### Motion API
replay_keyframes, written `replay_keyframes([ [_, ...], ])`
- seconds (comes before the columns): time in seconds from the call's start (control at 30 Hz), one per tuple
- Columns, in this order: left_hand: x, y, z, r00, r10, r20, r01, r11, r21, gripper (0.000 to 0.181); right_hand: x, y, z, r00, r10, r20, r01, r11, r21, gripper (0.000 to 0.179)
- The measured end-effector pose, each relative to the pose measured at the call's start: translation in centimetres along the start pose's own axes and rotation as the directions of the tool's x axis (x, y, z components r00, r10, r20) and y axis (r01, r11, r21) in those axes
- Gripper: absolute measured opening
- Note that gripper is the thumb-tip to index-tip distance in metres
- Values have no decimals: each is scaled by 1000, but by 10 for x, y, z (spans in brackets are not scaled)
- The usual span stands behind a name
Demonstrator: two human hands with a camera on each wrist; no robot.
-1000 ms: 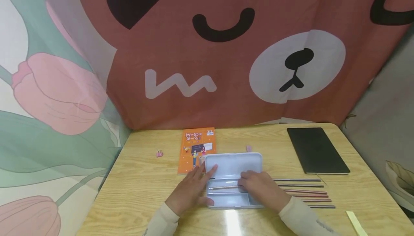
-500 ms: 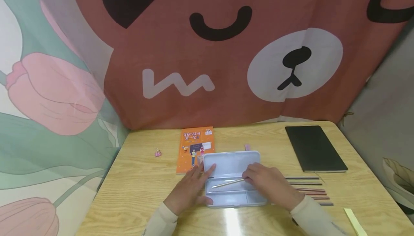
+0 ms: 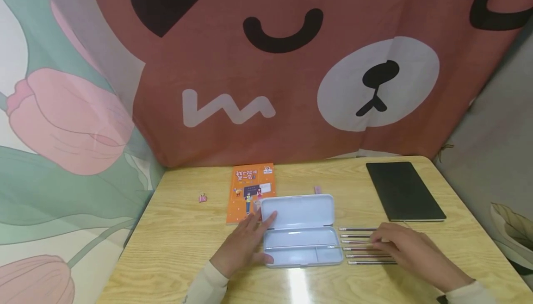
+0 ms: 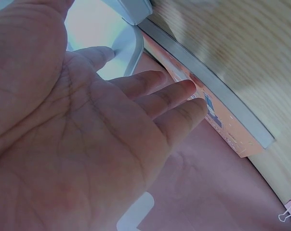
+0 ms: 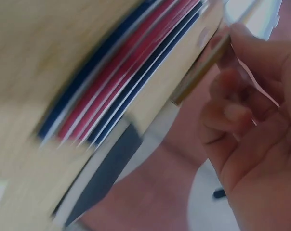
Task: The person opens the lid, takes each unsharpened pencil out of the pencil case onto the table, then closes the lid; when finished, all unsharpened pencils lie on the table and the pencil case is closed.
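A white pencil case (image 3: 297, 211) lies opened on the table, its lid tilted back. My left hand (image 3: 243, 244) rests at its left side with fingers spread, the thumb by the front corner and the index finger at the lid. In the left wrist view the palm shows, holding nothing. Right of the case, my right hand (image 3: 410, 248) is over a row of several pencils (image 3: 360, 242). Between thumb and index finger it pinches a gold-coloured pencil (image 5: 203, 72), which points toward the case in the right wrist view. Blue and red pencils (image 5: 116, 72) lie beside it, blurred.
Behind the case lies an orange book (image 3: 245, 186), partly covered by the lid. A pink binder clip (image 3: 202, 197) sits at the left. At the back right is a black notebook (image 3: 404, 190). A small purple item (image 3: 318, 189) shows behind the lid.
My right hand has moved right, out of the pencil case, and the gold-coloured pencil has left the case's back compartment with it. The left hand stays at the case.
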State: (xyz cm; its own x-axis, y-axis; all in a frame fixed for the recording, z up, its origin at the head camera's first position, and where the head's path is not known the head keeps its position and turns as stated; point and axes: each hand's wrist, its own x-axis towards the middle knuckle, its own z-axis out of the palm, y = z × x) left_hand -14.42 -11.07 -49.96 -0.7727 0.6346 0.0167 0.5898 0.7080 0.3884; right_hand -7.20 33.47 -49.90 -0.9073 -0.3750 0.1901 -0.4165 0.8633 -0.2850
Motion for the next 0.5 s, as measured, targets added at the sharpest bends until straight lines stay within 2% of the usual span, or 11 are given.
replay_keyframes([
  [0.1,0,0,0,1000,11,-2,-11,1000,2,112,-21,15,-2,996,71,57,-71,997,-8,29],
  [0.17,0,0,0,1000,13,-2,-13,1000,8,111,-33,23,-1,994,86,64,-86,996,-9,28],
  [0.23,0,0,0,1000,14,-2,-14,1000,17,111,-44,28,0,984,151,91,-149,988,-28,28],
  [0.27,1,0,0,1000,14,-3,-14,1000,21,111,-48,29,1,984,152,98,-149,988,-32,27],
  [0.33,1,0,0,1000,13,-5,-13,1000,20,111,-54,30,2,962,220,163,-217,976,-33,24],
  [0.37,1,1,-1,1000,12,-5,-12,1000,18,112,-56,30,3,957,229,181,-226,973,-36,23],
  [0.4,0,0,0,1000,15,-7,-15,1000,17,112,-58,30,4,937,270,222,-266,963,-46,22],
  [0.47,0,0,0,1000,13,-7,-13,1000,13,113,-59,29,5,934,251,253,-253,967,-26,19],
  [0.5,0,0,0,1000,11,-5,-11,1000,11,113,-59,28,6,925,270,269,-272,962,-32,19],
])
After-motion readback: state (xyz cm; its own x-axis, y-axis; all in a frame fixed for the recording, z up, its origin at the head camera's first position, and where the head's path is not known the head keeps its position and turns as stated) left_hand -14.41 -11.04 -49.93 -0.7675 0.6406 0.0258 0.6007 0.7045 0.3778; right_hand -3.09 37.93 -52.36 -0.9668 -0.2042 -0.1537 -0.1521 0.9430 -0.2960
